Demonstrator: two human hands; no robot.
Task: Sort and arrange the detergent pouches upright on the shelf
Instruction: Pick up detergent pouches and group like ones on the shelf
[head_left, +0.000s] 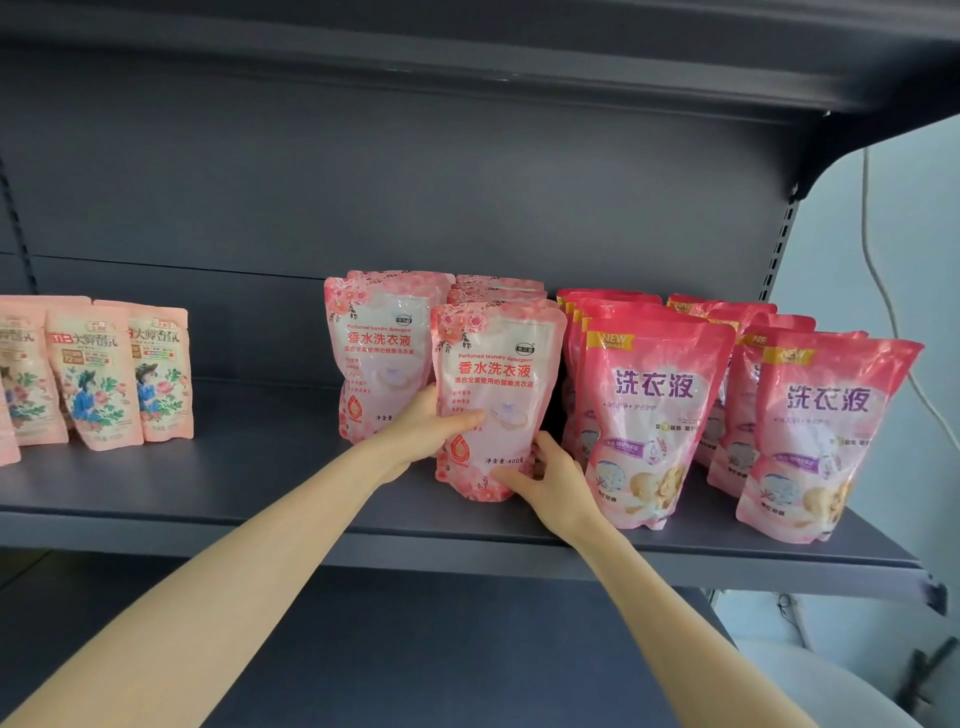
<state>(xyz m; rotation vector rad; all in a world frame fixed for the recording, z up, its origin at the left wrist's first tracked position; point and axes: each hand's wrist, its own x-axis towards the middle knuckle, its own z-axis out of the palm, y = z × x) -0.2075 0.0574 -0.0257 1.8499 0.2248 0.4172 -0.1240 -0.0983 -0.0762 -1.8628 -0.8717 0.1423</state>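
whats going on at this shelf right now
A person steadies the front floral pouch upright on the grey shelf, left hand gripping its left edge and right hand its lower right corner. More matching pouches stand behind and beside it, darker pink pouches in rows to its right, peach pouches far left.

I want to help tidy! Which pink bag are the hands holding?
The front rose-printed pouch in the middle group: left hand and right hand both grip it. The darker pink pouches and small peach pouches stand untouched.
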